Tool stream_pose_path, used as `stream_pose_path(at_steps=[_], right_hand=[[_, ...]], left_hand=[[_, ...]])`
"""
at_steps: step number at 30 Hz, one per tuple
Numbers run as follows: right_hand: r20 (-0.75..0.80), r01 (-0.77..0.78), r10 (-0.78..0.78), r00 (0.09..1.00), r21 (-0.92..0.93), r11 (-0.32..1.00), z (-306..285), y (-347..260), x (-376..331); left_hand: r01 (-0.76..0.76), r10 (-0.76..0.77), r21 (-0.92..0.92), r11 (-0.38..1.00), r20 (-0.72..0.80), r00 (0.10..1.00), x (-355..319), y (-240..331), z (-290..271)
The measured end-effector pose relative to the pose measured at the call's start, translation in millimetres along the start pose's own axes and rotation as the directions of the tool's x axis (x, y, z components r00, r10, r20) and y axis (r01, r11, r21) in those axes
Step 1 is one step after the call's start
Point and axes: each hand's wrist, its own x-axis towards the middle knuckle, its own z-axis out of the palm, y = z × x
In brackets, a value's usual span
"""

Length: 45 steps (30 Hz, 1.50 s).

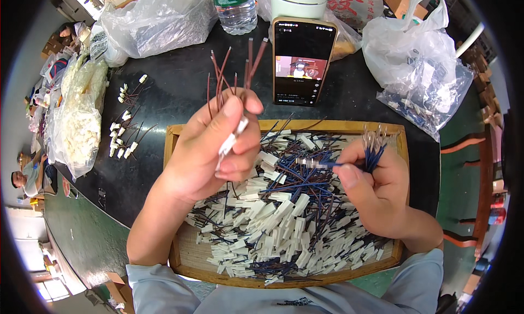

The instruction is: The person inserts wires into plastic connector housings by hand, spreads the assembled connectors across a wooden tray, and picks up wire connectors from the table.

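Observation:
My left hand (213,142) is raised over the tray's left half. Its fingers are closed around a white plastic connector (227,145) and several brown wires (219,76) that fan upward with small metal tips. My right hand (382,191), over the tray's right side, grips a bundle of blue wires (374,153) with bare metal terminals pointing up. One blue wire (325,164) is pinched between thumb and finger, its metal end toward my left hand. Below both hands, a wooden-rimmed tray (405,142) holds a heap of white connectors (284,221) with brown and blue wires.
A lit phone (302,93) leans on a pale cup (299,3) behind the tray. Nearby stands a water bottle (236,14). Plastic bags (158,22) line the back and left of the black table (142,188). Several wired connectors (121,134) lie at left. Other people sit far left.

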Motion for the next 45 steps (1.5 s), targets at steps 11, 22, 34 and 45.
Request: stream_pose_path(at_steps=[11, 22, 34, 45], right_hand=[[0.029, 0.272, -0.27, 0.962, -0.083, 0.959, 2, -3, 0], [0.178, 0.408, -0.373, 0.911, -0.248, 0.879, -2, -8, 3], [0.185, 0.449, -0.423, 0.887, -0.133, 0.884, 6, -3, 4], [0.246, 0.38, -0.324, 0.914, -0.235, 0.895, -8, -10, 7]], left_hand=[[0.031, -0.036, 0.213, 0.977, 0.017, 0.999, -15, -2, 39], [0.123, -0.128, 0.135, 0.983, 0.03, 0.991, -20, 2, 47], [-0.301, 0.064, 0.684, 0.664, 0.349, 0.935, -20, -7, 40], [-0.215, 0.124, 0.647, 0.731, 0.184, 0.975, -24, -3, 43]])
